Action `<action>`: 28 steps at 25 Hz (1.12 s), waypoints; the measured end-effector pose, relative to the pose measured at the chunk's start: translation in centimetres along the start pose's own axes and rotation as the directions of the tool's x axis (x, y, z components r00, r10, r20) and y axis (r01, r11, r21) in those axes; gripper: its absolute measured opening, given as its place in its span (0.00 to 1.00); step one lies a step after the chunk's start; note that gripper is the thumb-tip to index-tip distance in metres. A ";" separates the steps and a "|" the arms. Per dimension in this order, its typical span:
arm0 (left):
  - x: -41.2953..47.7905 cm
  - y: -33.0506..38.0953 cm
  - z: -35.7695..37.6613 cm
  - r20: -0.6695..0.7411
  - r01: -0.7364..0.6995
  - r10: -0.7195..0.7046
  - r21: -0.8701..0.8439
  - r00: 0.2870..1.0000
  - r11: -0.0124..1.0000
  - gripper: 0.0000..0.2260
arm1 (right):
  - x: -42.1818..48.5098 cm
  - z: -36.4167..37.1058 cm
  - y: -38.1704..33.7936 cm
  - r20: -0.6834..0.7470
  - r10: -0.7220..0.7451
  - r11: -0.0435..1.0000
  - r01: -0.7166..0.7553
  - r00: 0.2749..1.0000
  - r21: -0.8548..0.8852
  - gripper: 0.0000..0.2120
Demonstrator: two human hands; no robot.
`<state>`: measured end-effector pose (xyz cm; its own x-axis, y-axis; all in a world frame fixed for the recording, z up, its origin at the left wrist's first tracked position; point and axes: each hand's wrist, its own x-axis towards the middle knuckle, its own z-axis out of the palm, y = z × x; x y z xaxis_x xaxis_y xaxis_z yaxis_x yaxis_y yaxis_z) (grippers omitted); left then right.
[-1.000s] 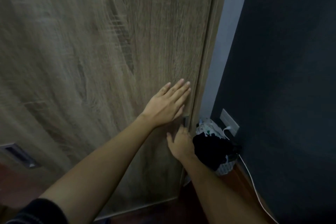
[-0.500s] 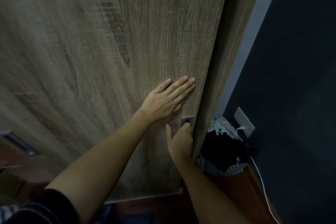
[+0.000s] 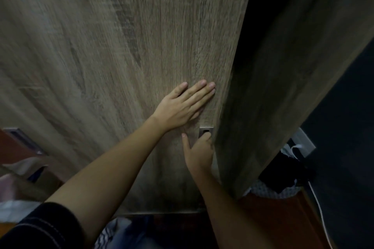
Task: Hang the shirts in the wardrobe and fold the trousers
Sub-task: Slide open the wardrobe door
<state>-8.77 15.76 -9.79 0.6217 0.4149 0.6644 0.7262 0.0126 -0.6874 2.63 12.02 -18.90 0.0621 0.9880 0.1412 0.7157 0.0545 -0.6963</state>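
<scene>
- Wardrobe door (image 3: 141, 46): wood-grain panel, fills most of the view right in front of me; blurred toward the L side.
- Recessed metal pull (image 3: 206, 130): set low in the door, just beside its R edge.
- My right hand (image 3: 199, 155): below the pull, fingers (image 3: 206, 139) curled up into the recess, thumb stuck out to the L on the door face.
- My left hand (image 3: 180, 109): flat on the door just above the pull, fingers straight & together, holding nothing. Black sleeve (image 3: 40, 228) at bottom L.
- Dark gap (image 3: 263, 16): between the door's R edge & the wardrobe side panel (image 3: 293, 66); too dark to see inside.
- Clothes: striped cloth (image 3: 103, 236) & blue-grey cloth (image 3: 129, 228) at the bottom edge, under my L arm; can't tell which garments.
- Second pull (image 3: 18, 136): far L, blurred, w/ pale cloth (image 3: 26, 166) below it.
- Mesh basket (image 3: 269, 190): on the wooden floor (image 3: 283, 224), R of the side panel, partly hidden by it, dark clothes (image 3: 283, 170) piled in it.
- Wall socket (image 3: 305, 143): on the dark wall (image 3: 348, 147) above the basket, white cable (image 3: 321, 214) running down from it.
</scene>
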 end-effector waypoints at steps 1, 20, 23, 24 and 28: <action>-1.4 -1.2 -0.1 -0.007 0.002 -0.002 0.001 1.000 1.000 0.26 | -0.8 1.2 -1.3 0.012 0.002 1.000 -0.002 1.000 0.016 0.27; -23.3 -20.2 -1.9 -0.005 -0.003 0.003 0.161 1.000 0.987 0.29 | -13.7 18.0 -20.4 0.094 0.041 0.985 -0.056 0.995 0.161 0.28; -25.2 -21.8 -2.0 0.008 0.003 -0.005 0.173 1.000 0.985 0.29 | -14.8 18.7 -21.9 0.161 0.019 0.985 -0.046 0.987 0.166 0.28; -25.7 -22.2 -2.1 0.012 0.003 -0.006 0.173 1.000 0.985 0.29 | -15.1 18.8 -22.2 0.195 0.011 0.984 -0.045 0.981 0.171 0.28; -27.3 -23.6 -2.4 0.017 0.005 -0.008 0.172 1.000 0.985 0.30 | -15.8 19.7 -23.4 0.251 0.002 0.988 -0.040 0.968 0.149 0.27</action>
<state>-42.14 1.92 -10.98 0.6104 0.4303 0.6650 0.6682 0.1710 -0.7241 -28.75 -2.03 -18.71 -0.1128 0.9928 -0.0411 0.6013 0.0353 -0.7982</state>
